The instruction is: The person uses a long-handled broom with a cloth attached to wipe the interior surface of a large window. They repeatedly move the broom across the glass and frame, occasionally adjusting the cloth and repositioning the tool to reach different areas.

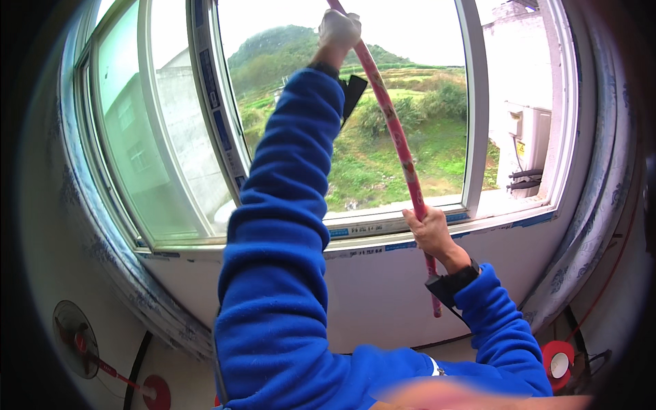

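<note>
Both of my hands are closed around a long pink patterned pole (392,120), which slants in front of the window. My left hand (340,29) grips it high up, near the top of the view, with that arm stretched upward. Lower down, my right hand (429,231) holds the pole in front of the window sill (369,225). Below that hand the pole's bottom end (436,310) hangs free before the white wall. Its upper end runs out of view. Each wrist wears a black strap with a dark piece attached.
A sliding window (474,102) fills the view ahead, with a glass pane (128,133) at left. Patterned curtains (569,261) hang at both sides. A red standing fan (77,338) is at lower left, and a red round object (548,353) lies at lower right. Outside is an air-conditioner unit (533,138).
</note>
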`<control>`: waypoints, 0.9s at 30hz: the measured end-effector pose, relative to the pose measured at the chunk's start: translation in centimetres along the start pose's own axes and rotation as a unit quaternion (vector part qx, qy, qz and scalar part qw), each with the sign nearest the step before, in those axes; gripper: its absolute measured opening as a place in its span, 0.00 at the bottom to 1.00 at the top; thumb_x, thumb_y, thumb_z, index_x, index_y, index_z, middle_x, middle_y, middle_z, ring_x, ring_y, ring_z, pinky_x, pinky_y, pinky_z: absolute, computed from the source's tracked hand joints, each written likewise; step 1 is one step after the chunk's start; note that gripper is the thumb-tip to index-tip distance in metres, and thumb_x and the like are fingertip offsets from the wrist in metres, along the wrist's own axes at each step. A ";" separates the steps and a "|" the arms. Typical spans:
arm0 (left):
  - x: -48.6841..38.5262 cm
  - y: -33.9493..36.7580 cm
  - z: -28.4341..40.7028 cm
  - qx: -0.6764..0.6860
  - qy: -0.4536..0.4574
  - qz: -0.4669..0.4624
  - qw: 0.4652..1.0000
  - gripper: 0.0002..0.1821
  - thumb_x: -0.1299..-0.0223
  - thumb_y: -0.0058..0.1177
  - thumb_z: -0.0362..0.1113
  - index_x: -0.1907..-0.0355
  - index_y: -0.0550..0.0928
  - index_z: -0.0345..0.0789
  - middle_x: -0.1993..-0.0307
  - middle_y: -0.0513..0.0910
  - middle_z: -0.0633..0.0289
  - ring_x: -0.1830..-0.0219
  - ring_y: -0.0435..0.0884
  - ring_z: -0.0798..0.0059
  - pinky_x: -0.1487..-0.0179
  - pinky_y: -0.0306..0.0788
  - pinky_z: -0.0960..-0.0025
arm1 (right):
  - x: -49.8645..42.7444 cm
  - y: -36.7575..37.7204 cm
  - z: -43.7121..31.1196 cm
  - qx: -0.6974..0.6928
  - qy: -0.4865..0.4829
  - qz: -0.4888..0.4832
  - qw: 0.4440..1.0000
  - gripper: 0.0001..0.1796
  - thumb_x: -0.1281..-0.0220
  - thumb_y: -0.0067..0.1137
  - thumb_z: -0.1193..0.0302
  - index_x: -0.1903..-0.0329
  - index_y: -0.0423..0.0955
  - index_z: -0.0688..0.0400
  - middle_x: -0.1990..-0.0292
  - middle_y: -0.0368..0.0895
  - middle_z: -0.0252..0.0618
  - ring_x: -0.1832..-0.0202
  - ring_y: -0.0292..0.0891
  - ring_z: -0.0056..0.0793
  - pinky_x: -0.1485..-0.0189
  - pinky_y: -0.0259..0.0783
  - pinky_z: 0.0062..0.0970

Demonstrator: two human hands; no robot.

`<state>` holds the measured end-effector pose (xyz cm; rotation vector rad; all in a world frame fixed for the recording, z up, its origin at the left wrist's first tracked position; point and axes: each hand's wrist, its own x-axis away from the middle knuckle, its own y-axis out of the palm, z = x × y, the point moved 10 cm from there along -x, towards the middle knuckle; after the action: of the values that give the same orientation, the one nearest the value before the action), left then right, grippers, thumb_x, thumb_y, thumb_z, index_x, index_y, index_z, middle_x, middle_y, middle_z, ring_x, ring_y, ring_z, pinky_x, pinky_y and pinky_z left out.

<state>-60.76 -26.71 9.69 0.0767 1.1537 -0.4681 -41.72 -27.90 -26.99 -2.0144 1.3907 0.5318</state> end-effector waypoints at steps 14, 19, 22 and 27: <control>42.6 9.6 -6.2 0.347 -0.177 0.033 0.920 0.16 0.39 0.44 0.31 0.50 0.65 0.26 0.77 0.74 0.56 0.80 0.76 0.69 0.74 0.70 0.67 | 30.4 -14.4 15.9 0.231 0.159 -0.073 0.957 0.12 0.40 0.55 0.67 0.73 0.69 0.62 0.81 0.72 0.53 0.75 0.71 0.55 0.73 0.67 0.42; 54.3 12.3 -3.8 0.395 -0.277 0.005 0.876 0.17 0.38 0.42 0.29 0.47 0.61 0.29 0.77 0.71 0.64 0.81 0.72 0.79 0.77 0.69 0.72 | 39.9 -21.1 16.4 0.337 0.193 -0.082 0.918 0.09 0.43 0.54 0.70 0.74 0.69 0.61 0.80 0.73 0.57 0.73 0.72 0.58 0.71 0.68 0.48; 58.8 14.8 -2.0 0.458 -0.343 -0.014 0.820 0.17 0.36 0.39 0.29 0.46 0.60 0.31 0.77 0.69 0.67 0.81 0.69 0.83 0.77 0.68 0.76 | 43.8 -24.9 16.2 0.387 0.225 -0.071 0.892 0.09 0.43 0.54 0.70 0.74 0.68 0.61 0.80 0.73 0.56 0.74 0.73 0.57 0.71 0.68 0.48; 60.9 17.3 1.2 0.474 -0.359 -0.026 0.803 0.17 0.37 0.41 0.31 0.46 0.60 0.32 0.78 0.69 0.66 0.79 0.70 0.81 0.76 0.68 0.74 | 47.5 -28.9 16.2 0.372 0.299 -0.042 0.878 0.09 0.43 0.54 0.70 0.73 0.66 0.61 0.81 0.73 0.55 0.74 0.73 0.57 0.72 0.68 0.47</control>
<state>-33.40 -30.81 -47.23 0.6832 0.0844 -0.9914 2.78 -41.80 -61.38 -1.6025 1.5105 -0.6562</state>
